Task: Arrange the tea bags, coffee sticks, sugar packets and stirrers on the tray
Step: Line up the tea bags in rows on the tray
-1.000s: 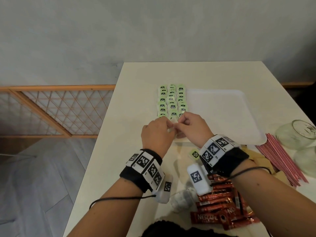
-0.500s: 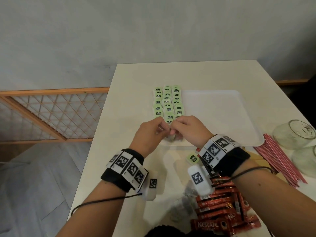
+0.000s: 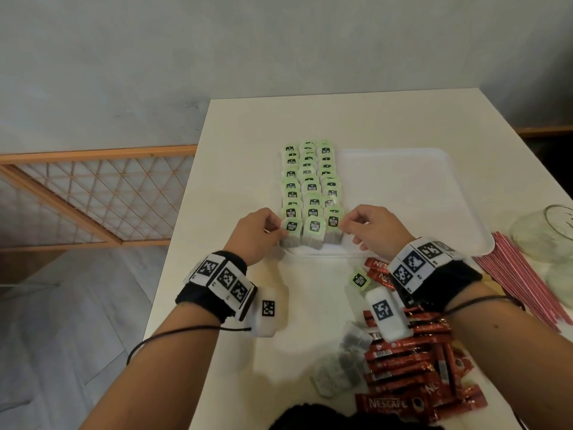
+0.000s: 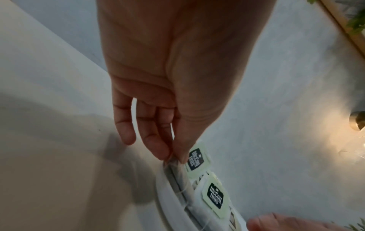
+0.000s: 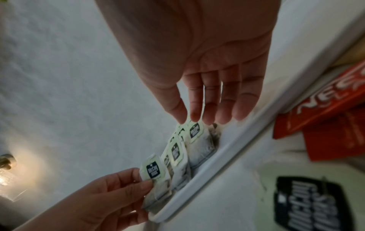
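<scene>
A white tray (image 3: pixel 403 197) lies mid-table, and green-tagged tea bags (image 3: pixel 310 181) fill its left part in three columns. My left hand (image 3: pixel 279 232) pinches the top of the near-left tea bag (image 3: pixel 291 234) in the front row. The left wrist view shows thumb and fingers (image 4: pixel 175 157) closed on that bag (image 4: pixel 182 178) just inside the tray rim (image 4: pixel 169 203). My right hand (image 3: pixel 341 223) pinches the tag of the near-right tea bag (image 3: pixel 333 226). In the right wrist view its thumb and forefinger (image 5: pixel 188 121) meet at that tag (image 5: pixel 195 131).
Red coffee sticks (image 3: pixel 409 367) lie in a heap near me, under my right wrist. Loose tea bags (image 3: pixel 341 361) and one with a green tag (image 3: pixel 359 280) lie beside them. Red stirrers (image 3: pixel 521 280) and glass jars (image 3: pixel 552 231) are at the right. The table's left edge is close to my left arm.
Both hands were together at the middle of the tray's near edge. They have moved apart, each now at an outer tea bag of the front row.
</scene>
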A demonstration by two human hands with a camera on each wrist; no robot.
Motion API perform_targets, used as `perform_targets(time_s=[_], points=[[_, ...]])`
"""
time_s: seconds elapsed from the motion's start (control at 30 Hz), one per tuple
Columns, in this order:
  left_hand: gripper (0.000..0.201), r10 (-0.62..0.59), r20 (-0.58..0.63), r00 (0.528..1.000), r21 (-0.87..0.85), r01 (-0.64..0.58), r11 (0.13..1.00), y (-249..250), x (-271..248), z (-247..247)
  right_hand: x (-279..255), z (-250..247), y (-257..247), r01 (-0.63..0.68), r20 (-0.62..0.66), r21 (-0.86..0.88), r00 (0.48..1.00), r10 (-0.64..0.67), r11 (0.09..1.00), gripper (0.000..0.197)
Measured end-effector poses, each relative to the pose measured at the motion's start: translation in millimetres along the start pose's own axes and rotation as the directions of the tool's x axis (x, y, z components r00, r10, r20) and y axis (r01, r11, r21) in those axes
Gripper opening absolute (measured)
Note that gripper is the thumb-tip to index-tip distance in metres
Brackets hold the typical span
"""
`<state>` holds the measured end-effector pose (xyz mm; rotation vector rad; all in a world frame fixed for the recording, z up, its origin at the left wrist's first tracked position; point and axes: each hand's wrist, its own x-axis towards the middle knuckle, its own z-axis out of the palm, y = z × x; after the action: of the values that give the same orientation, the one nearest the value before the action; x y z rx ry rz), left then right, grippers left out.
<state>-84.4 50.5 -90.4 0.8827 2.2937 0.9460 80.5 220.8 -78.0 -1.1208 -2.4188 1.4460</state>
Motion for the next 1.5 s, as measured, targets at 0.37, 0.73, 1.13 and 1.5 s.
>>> perform_targets(time_s=[0.37, 0.73, 1.13, 1.5], points=[[0.027, 0.083, -0.004, 0.997, 0.071, -0.082, 0.994, 2.6, -4.5, -1.4, 11.8, 1.2, 5.6, -0.097, 0.007, -0.037, 0.995, 0.097, 0.995, 0.026], [0.016, 0.123, 0.049, 0.991, 0.254, -0.131, 0.958, 14.0, -7.3, 0.7, 13.0, -8.4, -2.1, -0.008, -0.001, -0.158, 1.0, 0.008, 0.987, 0.029], [0.027, 0.136, 0.498, 0.856, 0.352, -0.343, 0.871, 34.1, -109.5, 28.1, -90.7, -22.4, 15.5, 0.18, 0.381, -0.15, 0.918, -0.112, 0.972, 0.026], [0.036, 0.113, 0.479, 0.87, 0.529, -0.389, 0.754, 26.4, -145.3, 62.1, -112.8, 15.0, 30.3, 0.347, 0.43, -0.544, 0.897, -0.102, 0.764, 0.026]])
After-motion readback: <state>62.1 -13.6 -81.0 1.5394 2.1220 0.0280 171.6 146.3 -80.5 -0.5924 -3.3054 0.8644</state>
